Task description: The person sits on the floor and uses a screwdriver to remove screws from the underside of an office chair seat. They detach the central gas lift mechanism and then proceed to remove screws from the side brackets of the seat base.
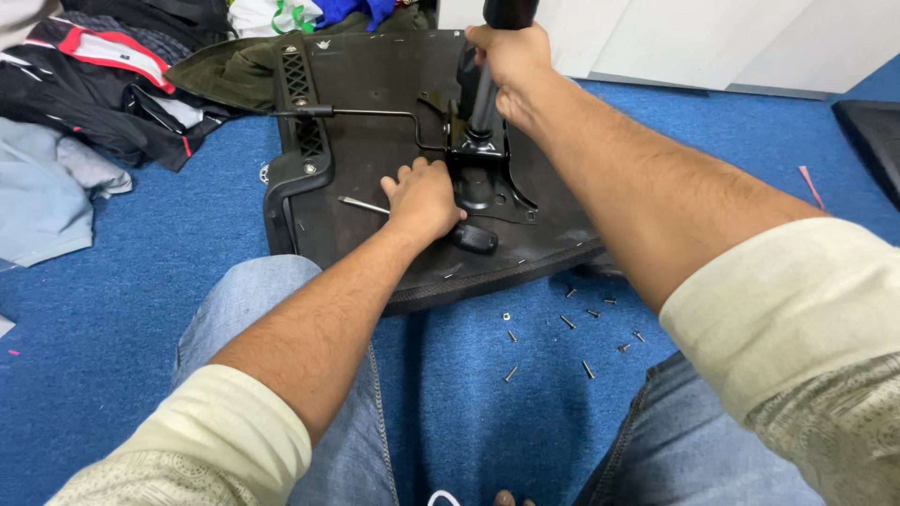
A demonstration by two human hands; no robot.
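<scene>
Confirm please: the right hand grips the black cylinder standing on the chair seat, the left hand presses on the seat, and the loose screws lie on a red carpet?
Not quite. The head view shows the screws on a blue carpet, not red. The right hand does grip the black cylinder, and the left hand presses on the chair seat.

Blue carpet (112, 309) covers the floor, evenly lit with soft shadows. At the far left lies a heap of clothes (94, 84) (dark jackets, a pale blue piece). White panels (712, 42) run along the far right, and a dark flat object (872, 136) sits at the right edge.
</scene>
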